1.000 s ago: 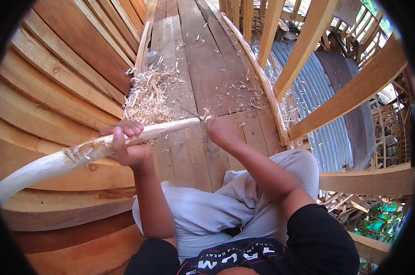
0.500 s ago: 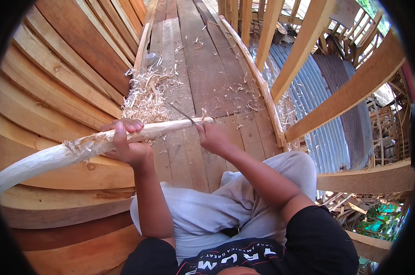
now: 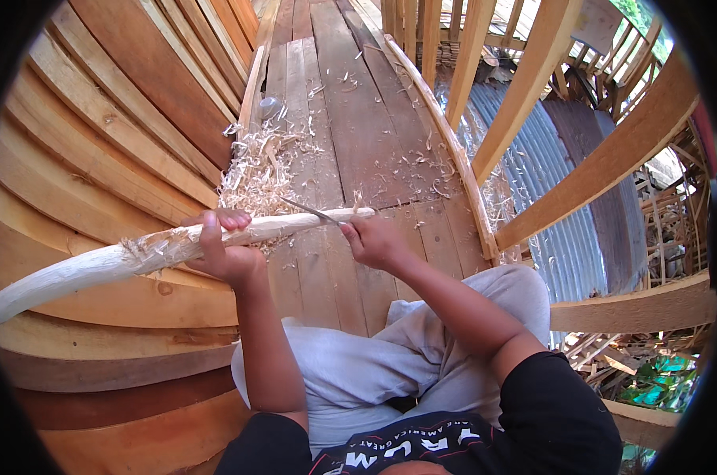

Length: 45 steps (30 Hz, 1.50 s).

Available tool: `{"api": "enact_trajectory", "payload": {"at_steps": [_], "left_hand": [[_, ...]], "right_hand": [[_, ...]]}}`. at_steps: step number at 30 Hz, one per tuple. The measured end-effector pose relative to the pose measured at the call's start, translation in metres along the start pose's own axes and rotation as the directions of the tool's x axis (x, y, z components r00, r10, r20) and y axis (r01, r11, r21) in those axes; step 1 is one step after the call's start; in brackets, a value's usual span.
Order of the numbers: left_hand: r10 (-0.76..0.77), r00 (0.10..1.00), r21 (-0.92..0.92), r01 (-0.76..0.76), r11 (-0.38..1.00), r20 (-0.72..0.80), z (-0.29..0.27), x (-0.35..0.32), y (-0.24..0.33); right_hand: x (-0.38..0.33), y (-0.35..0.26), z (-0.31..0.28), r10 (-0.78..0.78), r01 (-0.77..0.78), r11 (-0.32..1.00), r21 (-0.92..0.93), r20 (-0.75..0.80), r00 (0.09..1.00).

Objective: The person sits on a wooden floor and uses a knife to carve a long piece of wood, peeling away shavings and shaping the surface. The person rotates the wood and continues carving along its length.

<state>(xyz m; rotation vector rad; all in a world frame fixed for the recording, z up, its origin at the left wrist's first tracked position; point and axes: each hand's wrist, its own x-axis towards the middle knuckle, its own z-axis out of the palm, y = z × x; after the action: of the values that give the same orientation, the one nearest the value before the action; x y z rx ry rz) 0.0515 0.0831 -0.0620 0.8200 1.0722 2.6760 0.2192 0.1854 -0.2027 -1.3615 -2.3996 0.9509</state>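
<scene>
A long, pale, peeled wooden pole [image 3: 81,277] lies across in front of me, thick at the left and slimmer toward its right end. My left hand [image 3: 225,245] is closed round its middle, beside a rough, frayed patch of wood. In my right hand [image 3: 372,240] is a knife [image 3: 315,211], its handle hidden in the fist. The thin dark blade points up and left and lies against the pole near its right end. A small curl of wood stands up from the pole close to that end.
Wood shavings [image 3: 263,170] are heaped on the plank floor [image 3: 366,127] past the pole, beside a small round container [image 3: 270,106]. Stacked boards [image 3: 97,158] wall the left side. Wooden railing posts [image 3: 524,87] stand at the right, with corrugated metal sheets [image 3: 532,182] below.
The knife blade has shifted slightly left along the pole and lies flatter. My left hand keeps its hold. The whole view has moved a little.
</scene>
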Motion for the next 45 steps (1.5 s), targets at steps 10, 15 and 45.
{"api": "enact_trajectory", "payload": {"at_steps": [10,15,45], "left_hand": [[0.007,0.999,0.008,-0.008,1.000,0.037,0.002,-0.004,0.000],[-0.018,1.000,0.013,0.018,1.000,0.001,0.009,-0.005,-0.004],[0.054,0.996,-0.010,-0.054,0.999,0.072,0.011,-0.006,-0.002]], "right_hand": [[0.008,0.019,0.007,0.183,-0.180,0.982,-0.056,0.056,0.982],[0.017,0.044,-0.001,0.231,-0.227,0.973,-0.043,0.133,0.964],[0.015,0.037,0.015,0.240,-0.240,0.971,-0.013,0.108,0.965]]}}
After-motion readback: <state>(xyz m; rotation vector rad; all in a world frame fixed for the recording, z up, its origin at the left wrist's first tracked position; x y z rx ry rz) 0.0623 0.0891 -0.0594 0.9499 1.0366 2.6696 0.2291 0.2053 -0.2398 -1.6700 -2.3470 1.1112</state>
